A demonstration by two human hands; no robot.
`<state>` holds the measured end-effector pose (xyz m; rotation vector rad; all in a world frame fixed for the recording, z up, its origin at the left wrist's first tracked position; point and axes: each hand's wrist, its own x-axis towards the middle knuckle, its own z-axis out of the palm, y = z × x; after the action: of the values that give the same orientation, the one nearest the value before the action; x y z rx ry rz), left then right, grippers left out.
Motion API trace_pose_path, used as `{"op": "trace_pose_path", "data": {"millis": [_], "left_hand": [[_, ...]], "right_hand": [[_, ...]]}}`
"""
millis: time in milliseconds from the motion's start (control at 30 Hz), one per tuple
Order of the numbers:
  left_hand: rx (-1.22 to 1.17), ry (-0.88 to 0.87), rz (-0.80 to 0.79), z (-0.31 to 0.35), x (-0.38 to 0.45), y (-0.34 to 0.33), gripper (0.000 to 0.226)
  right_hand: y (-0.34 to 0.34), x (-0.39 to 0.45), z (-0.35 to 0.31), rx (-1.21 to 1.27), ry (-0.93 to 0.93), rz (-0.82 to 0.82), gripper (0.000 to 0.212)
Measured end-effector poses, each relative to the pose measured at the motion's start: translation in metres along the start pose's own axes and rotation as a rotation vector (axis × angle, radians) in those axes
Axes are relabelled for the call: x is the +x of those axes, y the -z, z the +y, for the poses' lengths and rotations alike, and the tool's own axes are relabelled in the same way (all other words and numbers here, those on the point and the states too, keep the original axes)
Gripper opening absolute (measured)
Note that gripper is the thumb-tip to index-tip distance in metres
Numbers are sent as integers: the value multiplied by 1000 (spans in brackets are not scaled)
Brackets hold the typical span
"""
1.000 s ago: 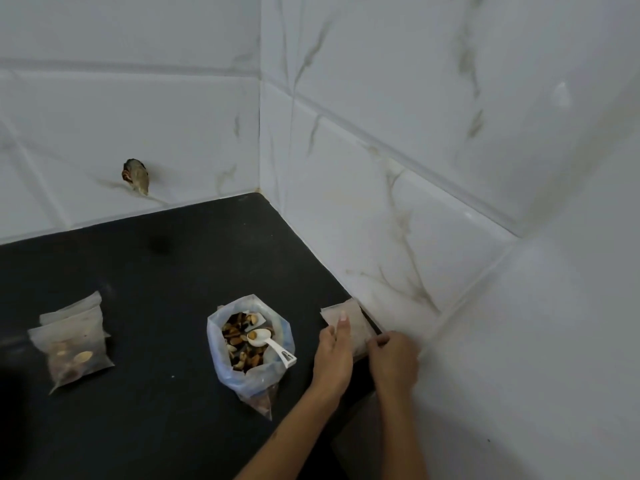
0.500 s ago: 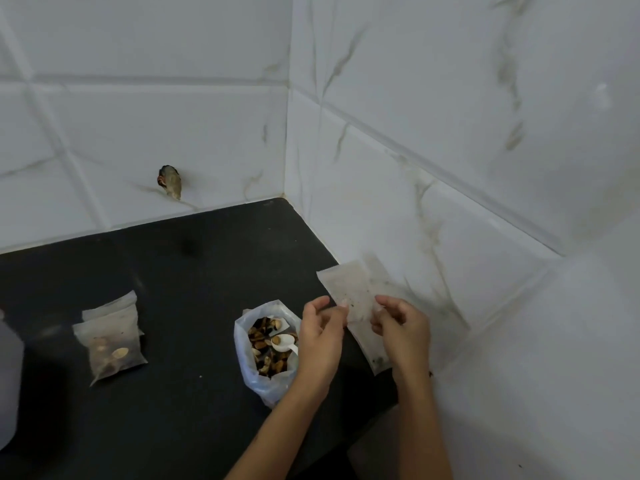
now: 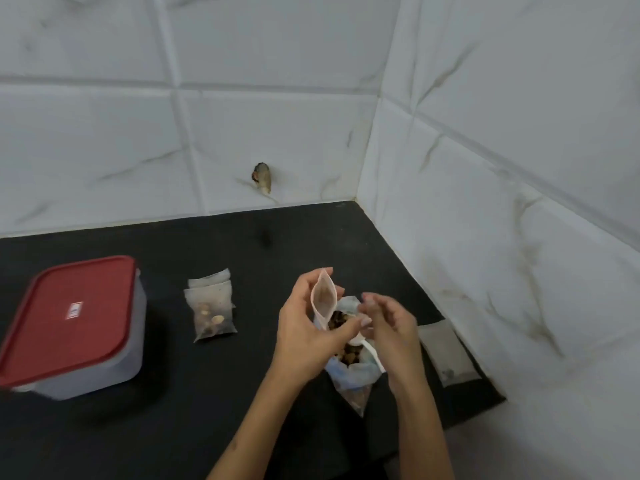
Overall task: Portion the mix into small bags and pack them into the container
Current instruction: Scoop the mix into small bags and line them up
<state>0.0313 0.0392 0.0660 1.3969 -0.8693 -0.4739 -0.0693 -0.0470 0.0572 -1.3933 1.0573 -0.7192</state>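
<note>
My left hand [image 3: 306, 329] holds a small empty bag [image 3: 323, 297] upright, its mouth spread open, above the large plastic bag of mix [image 3: 351, 370]. My right hand [image 3: 389, 329] hovers just right of the small bag with fingers loosely curled; nothing shows between them. A white spoon [image 3: 367, 346] lies in the mix, mostly hidden by my hands. Filled small bags [image 3: 212, 311] lie stacked on the black counter to the left. The container [image 3: 74, 329] with a red lid stands at far left, lid on.
A pile of empty small bags [image 3: 446, 351] lies at the counter's right edge against the tiled wall. White tiled walls meet in a corner behind the black counter [image 3: 207, 393]. A chipped hole [image 3: 262, 176] marks the back wall.
I lifted one small bag off the pile by the right wall, brought it over the mix bag and spread its mouth. The view swung left, bringing the container into sight.
</note>
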Motion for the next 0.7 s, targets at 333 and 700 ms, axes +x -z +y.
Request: {"op": "trace_pose_path", "data": {"millis": [333,700], "left_hand": [[516,-165,7,-16,-19,64,62],[539,-192,156,-25,-29,46,55]], "right_hand": [[-57,-60,-37,-429,377,-151,19],[-53,-54,-39,-634,373,-256,23]]}}
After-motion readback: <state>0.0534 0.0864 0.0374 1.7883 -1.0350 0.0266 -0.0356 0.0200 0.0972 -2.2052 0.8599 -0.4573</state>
